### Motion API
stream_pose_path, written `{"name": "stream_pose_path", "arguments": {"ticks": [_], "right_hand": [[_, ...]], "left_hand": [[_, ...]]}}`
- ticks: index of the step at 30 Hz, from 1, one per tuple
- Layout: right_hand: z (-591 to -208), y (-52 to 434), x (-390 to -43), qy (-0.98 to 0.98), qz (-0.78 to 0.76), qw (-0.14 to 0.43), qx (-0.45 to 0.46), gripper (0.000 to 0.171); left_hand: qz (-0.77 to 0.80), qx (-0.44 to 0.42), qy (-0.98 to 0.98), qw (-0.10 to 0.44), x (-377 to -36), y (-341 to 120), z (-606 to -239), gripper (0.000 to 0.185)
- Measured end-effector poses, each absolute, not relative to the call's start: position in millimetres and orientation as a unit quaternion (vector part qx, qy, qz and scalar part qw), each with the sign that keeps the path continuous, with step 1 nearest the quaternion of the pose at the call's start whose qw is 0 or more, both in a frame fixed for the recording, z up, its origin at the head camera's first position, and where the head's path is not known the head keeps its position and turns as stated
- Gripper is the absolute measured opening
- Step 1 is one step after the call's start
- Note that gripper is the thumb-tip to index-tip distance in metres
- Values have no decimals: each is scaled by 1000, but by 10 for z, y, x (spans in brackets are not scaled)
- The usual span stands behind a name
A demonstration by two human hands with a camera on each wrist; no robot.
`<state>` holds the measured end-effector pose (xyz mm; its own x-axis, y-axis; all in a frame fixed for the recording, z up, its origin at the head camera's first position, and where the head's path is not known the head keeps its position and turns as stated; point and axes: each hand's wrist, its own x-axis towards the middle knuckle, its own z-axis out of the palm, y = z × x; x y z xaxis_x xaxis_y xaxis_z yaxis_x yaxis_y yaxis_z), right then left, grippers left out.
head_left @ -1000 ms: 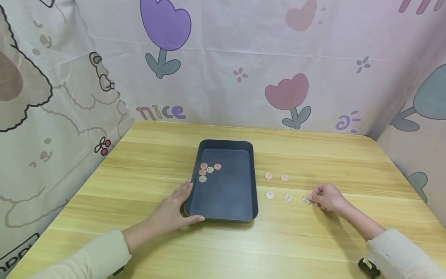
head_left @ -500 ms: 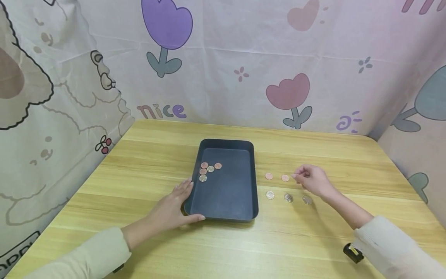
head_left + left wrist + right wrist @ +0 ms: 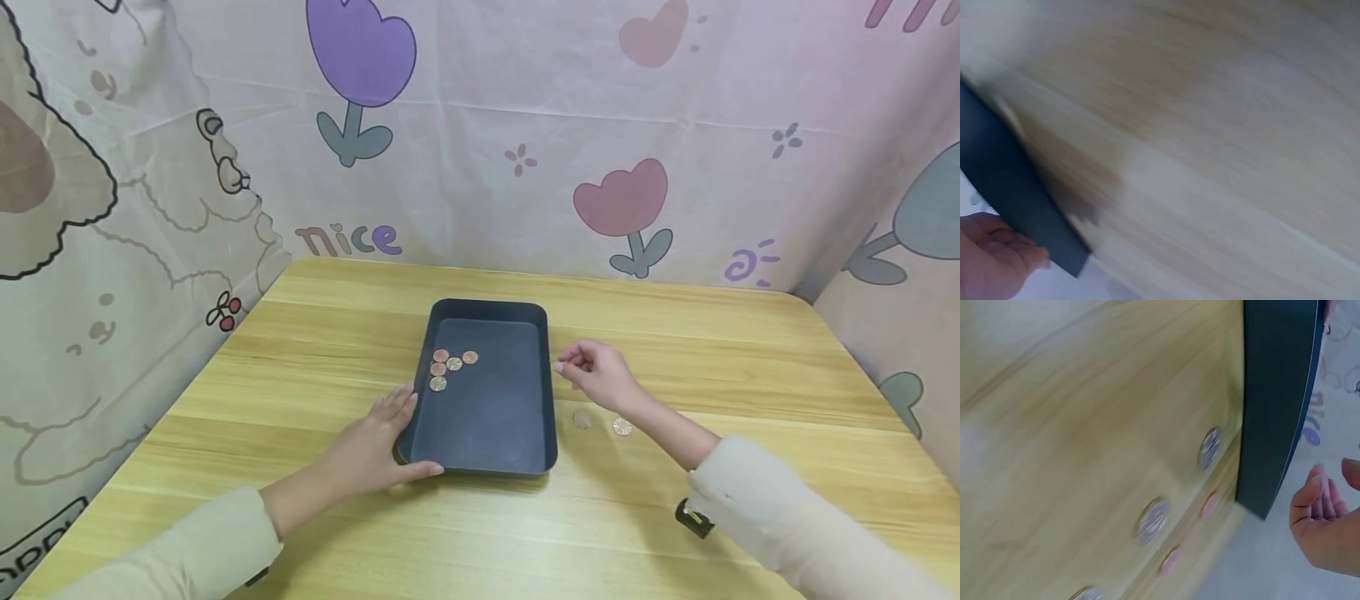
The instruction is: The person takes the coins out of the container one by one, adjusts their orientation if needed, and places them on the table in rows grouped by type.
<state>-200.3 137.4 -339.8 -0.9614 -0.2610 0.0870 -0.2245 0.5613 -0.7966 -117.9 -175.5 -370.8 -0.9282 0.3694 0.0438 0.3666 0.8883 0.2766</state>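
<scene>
- Your right hand's fingers (image 3: 572,360) are curled, fingertips drawn together just beside the right rim of the dark tray (image 3: 551,417); whether they pinch a coin, the pictures do not show. In the right wrist view those fingers look loosely bent with nothing visible between them.
- Your right hand (image 3: 597,374) hovers above the table (image 3: 712,333), over the spot where the coins lie to the right of the tray.
- Your left hand's fingers (image 3: 397,408) lie straight and relaxed against the tray's left wall near its front corner, with the thumb along the front edge; they rest on it without curling round it.
- Your left hand (image 3: 367,454) rests flat on the table, touching the tray. The left wrist view is blurred and shows only the tray's dark wall (image 3: 1010,200) and part of that hand (image 3: 991,256).
- Inside the tray, five coins (image 3: 450,367) sit clustered near its left wall, some copper-coloured and some silvery, close together or touching.
- On the table right of the tray, two silvery coins (image 3: 621,426) are visible in the head view, near the tray's right wall and partly under your right forearm.
- The right wrist view shows more: silvery coins (image 3: 1153,520) in one line and two pink ones (image 3: 1210,505) in another, all near the tray's side (image 3: 1272,394).
- A small black object (image 3: 693,518) lies on the table under your right sleeve.
- A cloth with tulips and the word "nice" (image 3: 345,240) hangs behind the table.
</scene>
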Motion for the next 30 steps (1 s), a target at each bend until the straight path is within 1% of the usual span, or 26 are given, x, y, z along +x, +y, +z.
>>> {"name": "stream_pose_path", "arguments": {"ticks": [5,11,19,25,30], "right_hand": [[-3373,1147,-2050,872,-464,9,-157,16],[-3383,885,-2104,869,-462,20,-176,16],[-3496,612,-2258,870,-439,12,-221,17],[-3626,488,-2413,872,-437,17,-221,21],[-3676,410,-2506,882,-423,36,-207,25]], "left_hand": [[137,190,972,8,-1169,-1749,-3700,101],[138,190,972,11,-1177,-1757,-3704,100],[137,189,972,9,-1180,-1762,-3707,100],[138,192,972,2,-1173,-1769,-3720,99],[139,195,971,-5,-1163,-1764,-3726,99]]}}
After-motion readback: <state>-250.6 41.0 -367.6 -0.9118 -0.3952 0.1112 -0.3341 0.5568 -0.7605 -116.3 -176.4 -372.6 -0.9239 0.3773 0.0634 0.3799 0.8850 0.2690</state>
